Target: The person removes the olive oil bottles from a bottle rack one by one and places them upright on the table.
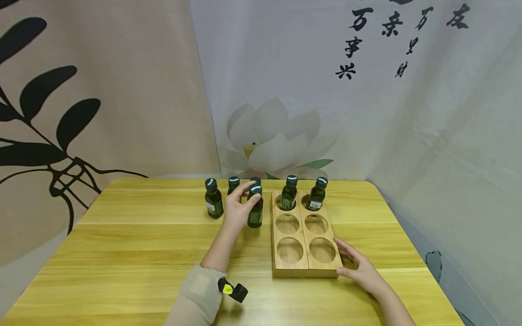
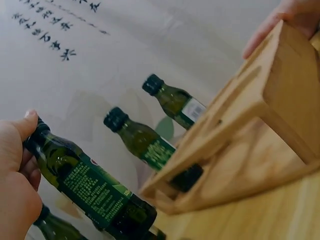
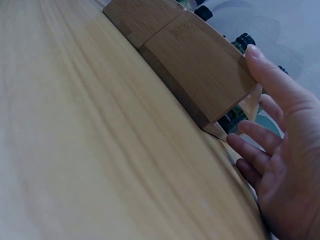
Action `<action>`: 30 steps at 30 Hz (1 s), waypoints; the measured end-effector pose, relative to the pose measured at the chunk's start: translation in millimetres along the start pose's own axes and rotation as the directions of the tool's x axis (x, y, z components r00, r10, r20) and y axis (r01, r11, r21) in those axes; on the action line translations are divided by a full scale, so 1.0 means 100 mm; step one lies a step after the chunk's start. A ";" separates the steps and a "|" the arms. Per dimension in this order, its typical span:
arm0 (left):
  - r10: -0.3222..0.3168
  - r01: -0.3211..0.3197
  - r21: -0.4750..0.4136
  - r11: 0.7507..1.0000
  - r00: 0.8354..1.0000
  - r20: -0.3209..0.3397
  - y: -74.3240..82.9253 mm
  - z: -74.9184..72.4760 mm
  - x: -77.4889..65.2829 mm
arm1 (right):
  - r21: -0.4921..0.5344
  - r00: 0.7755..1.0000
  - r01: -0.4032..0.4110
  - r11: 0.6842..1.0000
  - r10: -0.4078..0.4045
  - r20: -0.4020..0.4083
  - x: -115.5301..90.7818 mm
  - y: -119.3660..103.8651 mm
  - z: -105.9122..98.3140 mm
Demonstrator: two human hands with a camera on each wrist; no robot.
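Observation:
My left hand [image 1: 236, 208] pinches a dark green glass bottle [image 1: 255, 216] at its cap, left of the wooden rack [image 1: 290, 267]. In the left wrist view the held bottle [image 2: 95, 187] shows a green label with pale print. Two similar bottles stand in the rack's back holes, one left [image 1: 288, 199] and one right [image 1: 316, 199]. The middle and front holes hold nothing. At the rack's front right corner, my right hand [image 1: 363, 269] rests its thumb and fingertips with the fingers loosely bent.
Another green bottle [image 1: 214, 201] stands on the table [image 1: 134, 244] to the left. Two more, one with its cap [image 1: 234, 181] showing and one with its cap [image 1: 255, 180] behind the held bottle, are partly hidden by my left hand. A printed cloth [image 1: 163, 90] hangs behind the table.

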State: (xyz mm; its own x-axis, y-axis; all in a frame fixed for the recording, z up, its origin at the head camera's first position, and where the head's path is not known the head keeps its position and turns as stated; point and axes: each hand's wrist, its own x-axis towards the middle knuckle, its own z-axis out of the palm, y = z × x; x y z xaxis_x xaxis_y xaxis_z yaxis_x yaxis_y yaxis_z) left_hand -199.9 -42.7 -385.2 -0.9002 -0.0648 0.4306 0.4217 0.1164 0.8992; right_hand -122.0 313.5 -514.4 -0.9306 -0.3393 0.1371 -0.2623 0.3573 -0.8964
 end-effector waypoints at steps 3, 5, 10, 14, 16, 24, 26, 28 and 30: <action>-0.018 0.018 -0.005 1.000 1.000 -0.004 -0.19 0.00 -0.01 | 0.001 1.000 -0.005 1.000 0.005 -0.003 0.00 -0.01 0.00; -0.037 0.037 -0.011 0.999 0.999 -0.012 -0.36 0.02 -0.01 | 0.006 1.000 -0.002 1.000 0.002 -0.003 0.00 0.00 0.00; -0.055 0.055 -0.019 0.998 0.998 -0.010 -0.48 0.03 -0.04 | 0.012 1.000 0.005 1.000 -0.005 -0.001 0.00 0.00 0.00; -0.027 0.027 -0.019 0.999 1.000 0.000 -0.37 0.02 -0.10 | 0.014 1.000 0.003 1.000 -0.003 0.000 0.00 0.00 0.00; -0.014 0.014 -0.025 1.000 1.000 0.003 -0.37 0.02 -0.11 | 0.014 1.000 0.005 1.000 -0.005 0.000 0.00 0.00 -0.01; -0.027 0.028 -0.028 0.999 0.999 0.030 -0.39 0.00 -0.11 | 0.007 1.000 0.013 1.000 -0.013 0.000 0.00 -0.01 -0.01; -0.026 0.026 -0.011 1.000 0.999 0.044 -0.37 0.00 -0.10 | 0.008 1.000 0.013 1.000 -0.013 0.000 0.00 -0.01 -0.01; -0.005 0.005 0.008 1.000 0.999 0.054 -0.33 0.00 -0.08 | 0.014 1.000 0.014 1.000 -0.014 0.002 -0.01 0.00 -0.01; 0.035 -0.036 0.015 0.999 0.997 0.065 -0.26 0.01 -0.06 | 0.022 1.000 0.015 1.000 -0.015 0.004 0.00 0.00 0.00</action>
State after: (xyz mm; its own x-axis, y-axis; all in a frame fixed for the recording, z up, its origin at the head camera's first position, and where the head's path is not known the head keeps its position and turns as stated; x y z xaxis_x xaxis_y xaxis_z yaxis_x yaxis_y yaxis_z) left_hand -205.7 -44.1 -410.8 -0.8899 0.0038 0.4561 0.4524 0.1335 0.8817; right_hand -121.8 314.1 -514.7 -0.9256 -0.3483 0.1484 -0.2702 0.3334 -0.9032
